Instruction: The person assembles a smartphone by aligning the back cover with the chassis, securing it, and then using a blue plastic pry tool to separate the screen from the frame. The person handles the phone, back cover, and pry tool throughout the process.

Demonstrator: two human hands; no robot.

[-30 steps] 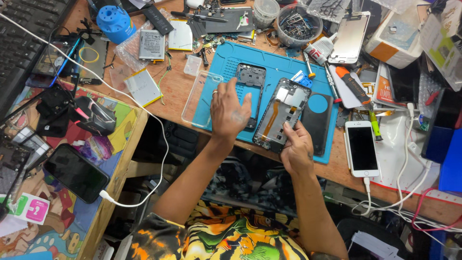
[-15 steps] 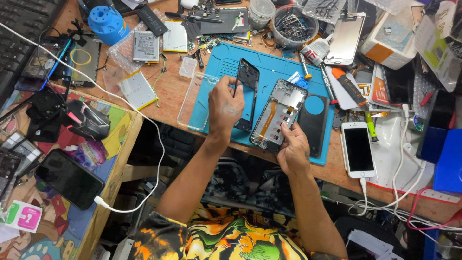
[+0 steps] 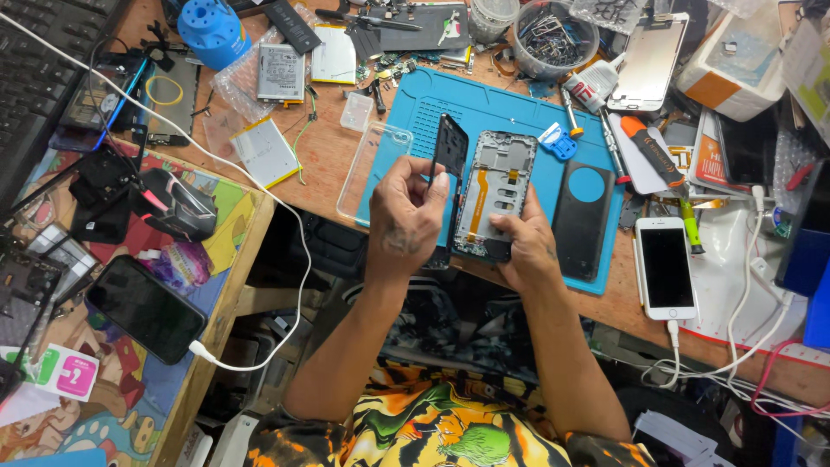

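Note:
My left hand (image 3: 405,216) pinches a small black plastic cover piece (image 3: 450,147), holding it tilted on edge above the blue work mat (image 3: 501,108). Just to its right, my right hand (image 3: 524,246) grips the lower end of an opened phone frame (image 3: 494,195) whose inside shows a grey shield and an orange flex strip. The frame rests on the mat. A black phone back cover (image 3: 582,216) lies flat on the mat beside my right hand.
A clear phone case (image 3: 372,169) lies at the mat's left edge. A white phone (image 3: 667,268) on a cable sits at right, a dark phone (image 3: 144,307) at left. Screwdrivers (image 3: 661,160), a parts bowl (image 3: 553,35), batteries (image 3: 281,73) and a blue cup (image 3: 212,30) crowd the wooden bench.
My left hand lifted the black cover piece off the mat and raised it on edge. My right hand turned the phone frame more upright and slid it left.

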